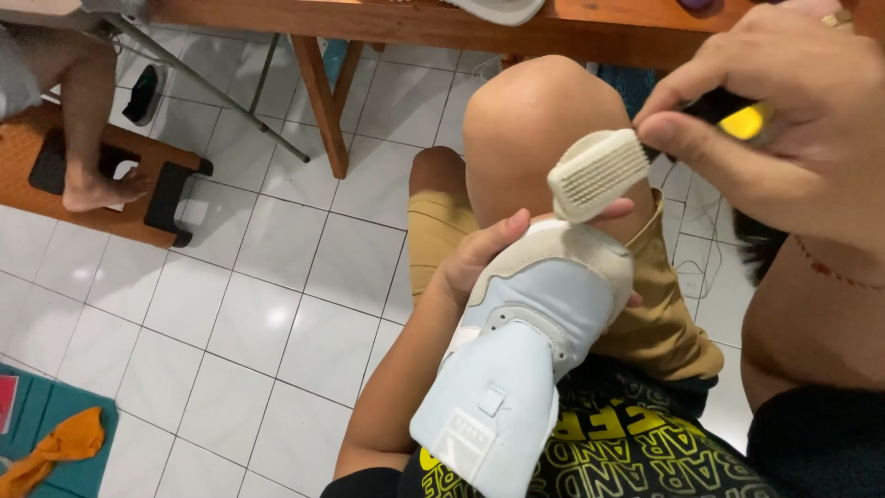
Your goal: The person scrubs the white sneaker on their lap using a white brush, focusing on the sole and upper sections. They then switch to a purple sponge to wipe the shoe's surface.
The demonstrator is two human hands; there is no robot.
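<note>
One white sneaker [525, 341] rests on the person's lap, toe toward the raised knee; the left hand [479, 263] grips it, fingers curled around its toe. The right hand [784, 120] pinches one brush [599, 173], bristles just above the toe.

No package, sign or screen shows here. The only label-like things sit on the pale sneaker [530, 341]: a small square white tab [491, 400] stitched to its tongue, and below that, near the tongue's lower edge, a rectangular white patch [464, 432] with a row of raised marks, too small to make out. Just beside the sneaker's tongue, on the black shirt [636, 452], runs a printed design of large yellow block lettering [613, 433], partly solid and partly outlined, curving across the cloth and cut off by the sneaker.
</note>
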